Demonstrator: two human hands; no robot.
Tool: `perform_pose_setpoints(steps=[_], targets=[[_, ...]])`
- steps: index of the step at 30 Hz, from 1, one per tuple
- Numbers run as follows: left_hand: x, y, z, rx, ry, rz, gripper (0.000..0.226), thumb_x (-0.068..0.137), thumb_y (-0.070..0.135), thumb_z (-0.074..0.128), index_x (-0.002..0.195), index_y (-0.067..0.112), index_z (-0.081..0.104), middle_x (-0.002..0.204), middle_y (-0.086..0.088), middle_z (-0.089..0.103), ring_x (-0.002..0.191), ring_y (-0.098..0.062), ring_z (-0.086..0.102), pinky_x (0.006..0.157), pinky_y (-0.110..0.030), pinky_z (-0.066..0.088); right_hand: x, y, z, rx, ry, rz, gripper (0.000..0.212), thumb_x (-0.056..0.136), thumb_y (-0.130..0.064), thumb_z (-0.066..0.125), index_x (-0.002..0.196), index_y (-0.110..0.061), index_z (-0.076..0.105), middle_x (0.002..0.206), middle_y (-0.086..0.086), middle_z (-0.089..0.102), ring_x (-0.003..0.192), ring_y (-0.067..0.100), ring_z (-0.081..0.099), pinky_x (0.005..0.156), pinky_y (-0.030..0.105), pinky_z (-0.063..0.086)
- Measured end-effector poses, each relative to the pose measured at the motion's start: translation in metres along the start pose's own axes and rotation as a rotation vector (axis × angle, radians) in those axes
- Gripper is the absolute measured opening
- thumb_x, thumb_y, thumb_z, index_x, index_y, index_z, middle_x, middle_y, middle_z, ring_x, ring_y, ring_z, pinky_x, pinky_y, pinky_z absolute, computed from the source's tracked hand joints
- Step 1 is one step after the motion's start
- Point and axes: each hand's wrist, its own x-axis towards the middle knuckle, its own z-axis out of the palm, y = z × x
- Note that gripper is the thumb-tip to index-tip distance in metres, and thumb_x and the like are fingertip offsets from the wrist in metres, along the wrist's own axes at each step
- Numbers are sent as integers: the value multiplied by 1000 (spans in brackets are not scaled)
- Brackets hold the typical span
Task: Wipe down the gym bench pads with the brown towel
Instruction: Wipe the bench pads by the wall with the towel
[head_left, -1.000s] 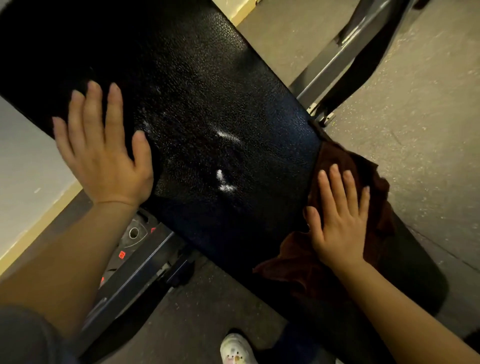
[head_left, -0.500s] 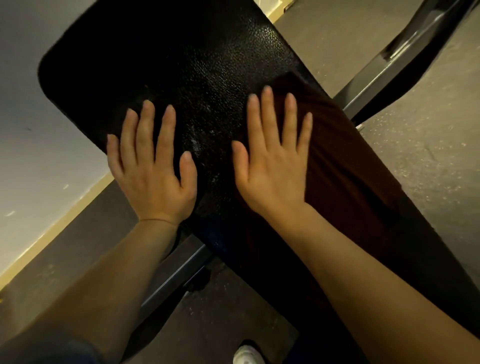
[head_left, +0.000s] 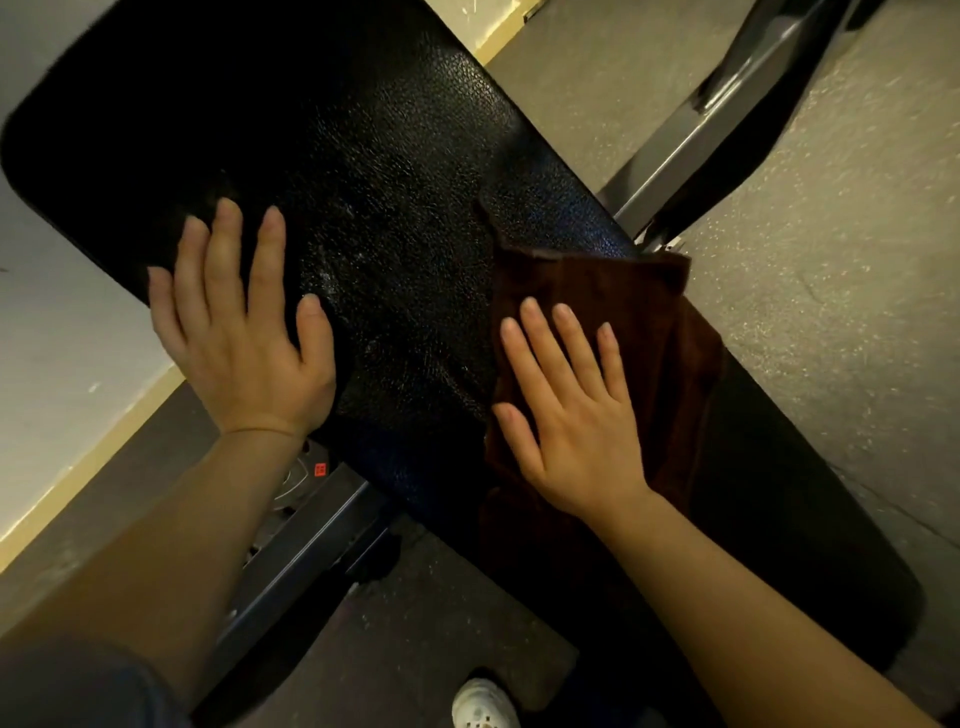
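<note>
speckled grey rubber floor (head_left: 831, 312) spreads to the right and near side. a pale wall (head_left: 47, 374) with a cream baseboard strip (head_left: 104, 452) stands left. dark metal frame bars (head_left: 691, 150) cross far right.

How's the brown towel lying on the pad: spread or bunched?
Mostly spread. The brown towel lies flat on the bench pad under the right hand, whose fingers are straight; its far edge overhangs.

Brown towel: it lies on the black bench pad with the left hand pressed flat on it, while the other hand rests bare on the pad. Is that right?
Not quite: the hands are swapped. In the head view the right hand is pressed flat on the brown towel, and the left hand rests bare on the black bench pad. The towel does lie on the pad.
</note>
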Motion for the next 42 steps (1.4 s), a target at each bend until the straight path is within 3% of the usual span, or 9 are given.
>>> perform_pose_setpoints(steps=[5, 10, 14, 22, 28, 32, 37, 42], targets=[[0, 1, -1, -7, 14, 4, 54, 102, 42, 30, 151, 20, 40, 156, -9, 38, 145, -26, 25, 120, -32, -1, -42, 30, 1, -36, 26, 170, 60, 100, -47, 33, 153, -18, 29, 160, 4, 26, 149, 26, 21, 120, 55, 12], [-1, 0, -1, -19, 26, 13, 54, 102, 41, 29, 151, 20, 40, 156, -9, 37, 145, -27, 26, 120, -34, 2, -77, 62, 1, -33, 48, 614, 64, 97, -44, 31, 153, -12, 29, 160, 9, 25, 148, 30, 17, 116, 66, 11], [-1, 1, 1, -21, 46, 15, 54, 102, 41, 29, 150, 20, 41, 155, -10, 39, 144, -26, 26, 120, -36, 3, -65, 48, 5, -7, 62, 706, 66, 96, -42, 30, 153, -9, 27, 161, 10, 20, 148, 35, 15, 114, 69, 10], [0, -1, 1, -15, 35, 17, 54, 101, 40, 28, 149, 18, 43, 154, -12, 40, 144, -28, 26, 121, -36, 3, 44, -50, 6, 48, 72, 357, 66, 96, -46, 35, 153, -13, 31, 162, 8, 23, 150, 34, 13, 118, 62, 4], [1, -1, 1, -16, 31, 27, 54, 102, 40, 29, 149, 19, 42, 155, -11, 38, 145, -28, 26, 120, -36, 3, 10, -10, -1, -3, 52, 207, 57, 102, -47, 33, 153, -24, 27, 162, 4, 22, 150, 26, 17, 118, 62, 4], [-1, -2, 1, -7, 16, 16, 55, 103, 44, 25, 151, 21, 40, 157, -8, 35, 146, -27, 25, 120, -37, 4, -29, 15, 2, -71, 21, 299, 60, 100, -51, 31, 154, -26, 23, 162, 2, 19, 146, 30, 27, 117, 64, 8], [-1, 0, 0, -4, 16, 13, 54, 103, 42, 26, 151, 21, 39, 157, -9, 35, 146, -26, 24, 120, -35, 2, -94, 51, 0, -102, -30, 482, 66, 93, -44, 37, 154, -21, 24, 161, 8, 24, 137, 36, 34, 116, 63, 10], [-1, 1, 0, -9, 24, 17, 54, 103, 42, 26, 151, 21, 40, 156, -9, 37, 145, -26, 24, 120, -35, 2, -136, 63, -1, -17, -50, 941, 69, 94, -45, 24, 155, -14, 21, 163, 10, 15, 149, 32, 13, 115, 68, 6]])
